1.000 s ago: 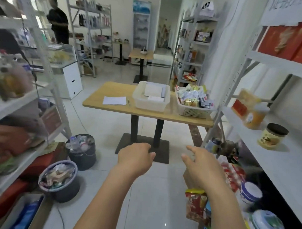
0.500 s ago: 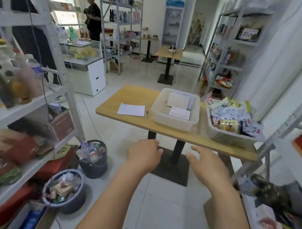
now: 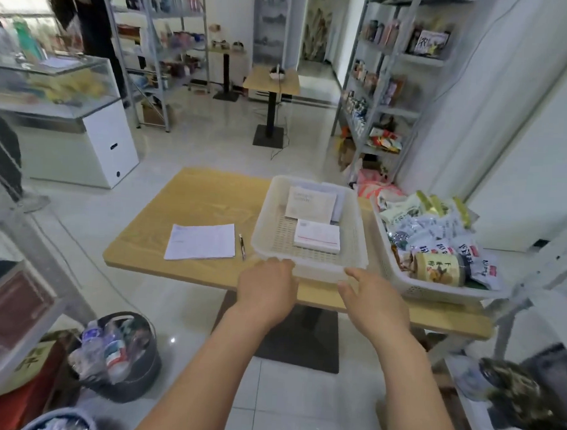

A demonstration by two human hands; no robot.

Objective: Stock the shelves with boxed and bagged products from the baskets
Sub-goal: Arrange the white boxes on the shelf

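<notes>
Head view is showing, from the left, a white sheet of paper (image 3: 200, 241) and a dark pen (image 3: 242, 246) lying on the light wooden table (image 3: 193, 195). Next, the left hand (image 3: 266, 291) is hovering at the near rim of the translucent white plastic basket (image 3: 266, 214), its fingers curled under, so I cannot tell whether they are gripping it. Two flat white boxes (image 3: 316, 237) are lying inside that basket. The right hand (image 3: 374, 303) is hanging at the same rim, fingers apart, holding nothing. Further right, a white lattice basket (image 3: 398, 283) is brimming with bagged snacks (image 3: 436, 233). For a good lift, I'd judge, both hands should be taking the rim evenly and keeping it level, so the boxes are not sliding.
</notes>
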